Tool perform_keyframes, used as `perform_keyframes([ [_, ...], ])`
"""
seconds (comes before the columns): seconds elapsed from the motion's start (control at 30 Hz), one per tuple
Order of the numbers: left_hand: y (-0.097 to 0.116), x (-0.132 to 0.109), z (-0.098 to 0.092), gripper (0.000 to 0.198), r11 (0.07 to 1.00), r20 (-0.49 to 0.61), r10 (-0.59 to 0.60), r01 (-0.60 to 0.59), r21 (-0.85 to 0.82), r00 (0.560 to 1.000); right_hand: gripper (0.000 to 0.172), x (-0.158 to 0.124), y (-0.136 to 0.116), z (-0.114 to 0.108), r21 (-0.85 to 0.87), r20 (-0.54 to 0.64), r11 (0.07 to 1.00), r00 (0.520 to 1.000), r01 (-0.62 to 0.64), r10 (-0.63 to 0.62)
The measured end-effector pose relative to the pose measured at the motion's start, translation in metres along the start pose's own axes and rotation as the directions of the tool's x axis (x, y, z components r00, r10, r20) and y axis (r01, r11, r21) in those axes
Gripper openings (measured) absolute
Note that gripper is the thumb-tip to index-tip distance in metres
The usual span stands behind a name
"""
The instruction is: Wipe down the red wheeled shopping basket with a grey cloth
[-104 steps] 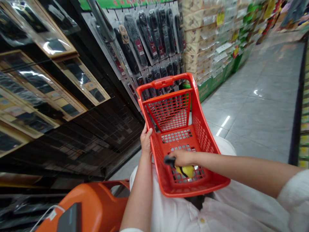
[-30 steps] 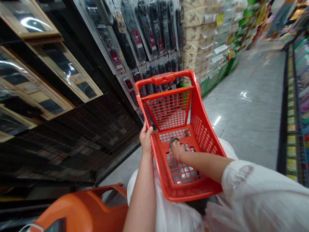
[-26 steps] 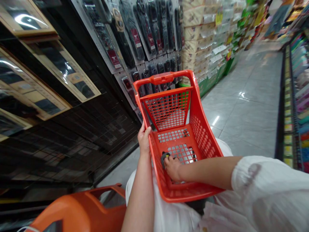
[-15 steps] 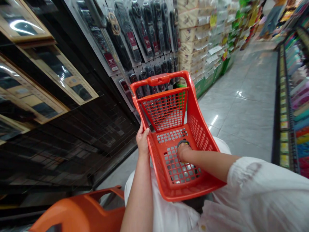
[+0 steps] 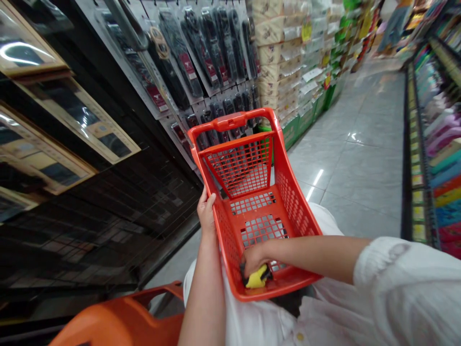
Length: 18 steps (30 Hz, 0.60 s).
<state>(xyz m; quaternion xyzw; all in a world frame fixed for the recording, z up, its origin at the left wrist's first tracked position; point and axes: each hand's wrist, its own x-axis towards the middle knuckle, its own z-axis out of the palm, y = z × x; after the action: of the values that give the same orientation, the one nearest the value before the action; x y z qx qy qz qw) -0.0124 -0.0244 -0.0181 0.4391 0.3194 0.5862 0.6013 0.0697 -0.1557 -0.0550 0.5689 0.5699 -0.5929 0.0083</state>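
A small red plastic shopping cart point(image 5: 243, 283) with grid-like walls stands tilted in front of my lap. My left hand point(image 5: 207, 214) is closed round its left rim, with the thumb on top. Down inside the basket, my right hand point(image 5: 256, 255) presses a yellow-and-black cloth point(image 5: 257, 278) into the near left corner of the floor. My right fingertips are partly hidden by the hand and the cloth. The red handle bar point(image 5: 230, 122) sits at the far end, above a folding grid flap point(image 5: 239, 166).
Packaged belts point(image 5: 212, 43) hang on a wall display beyond the cart. Boxed goods on a dark shelf point(image 5: 82, 110) stand at left, stacked packs point(image 5: 281, 57) farther back. An orange cart part point(image 5: 118, 317) is at lower left. A tiled aisle point(image 5: 360, 173) runs along the right.
My right hand has moved with the cloth from the middle of the basket floor to its near left corner; more yellow now shows. My left hand keeps its hold on the rim.
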Motion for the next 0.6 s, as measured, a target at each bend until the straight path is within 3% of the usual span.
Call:
perform_keyframes([
  [0.13, 0.001, -0.001, 0.000, 0.065, 1.000, -0.005, 0.015, -0.015, 0.024, 1.000, 0.006, -0.033, -0.016, -0.023, -0.056, 0.216, 0.996, 0.975, 0.072, -0.058],
  [0.27, 0.005, -0.003, 0.000, 0.065, 0.999, -0.023, -0.014, 0.015, 0.033, 1.000, 0.016, -0.056, -0.024, -0.035, -0.066, 0.269, 0.955, 0.927, 0.290, -0.263],
  [0.33, 0.006, -0.004, 0.001, 0.065, 0.999, -0.026, -0.016, 0.017, 0.032, 1.000, 0.016, -0.059, -0.025, -0.031, -0.246, 0.225, 0.902, 0.926, 0.355, -0.303],
  [0.47, 0.005, -0.004, 0.001, 0.066, 0.999, -0.043, -0.027, 0.028, 0.021, 0.999, 0.009, -0.053, -0.031, -0.018, -0.656, 0.180, 0.687, 0.948, 0.314, -0.262],
  [0.53, 0.005, -0.004, 0.001, 0.068, 0.999, -0.051, -0.035, 0.036, 0.015, 0.998, 0.010, -0.053, -0.040, -0.020, -0.681, 0.251, 0.623, 0.922, 0.384, -0.294],
  [0.6, 0.003, -0.004, 0.000, 0.068, 0.999, -0.053, -0.042, 0.043, 0.003, 0.998, 0.010, -0.058, -0.053, -0.029, -0.603, 0.352, 0.608, 0.856, 0.517, -0.379],
])
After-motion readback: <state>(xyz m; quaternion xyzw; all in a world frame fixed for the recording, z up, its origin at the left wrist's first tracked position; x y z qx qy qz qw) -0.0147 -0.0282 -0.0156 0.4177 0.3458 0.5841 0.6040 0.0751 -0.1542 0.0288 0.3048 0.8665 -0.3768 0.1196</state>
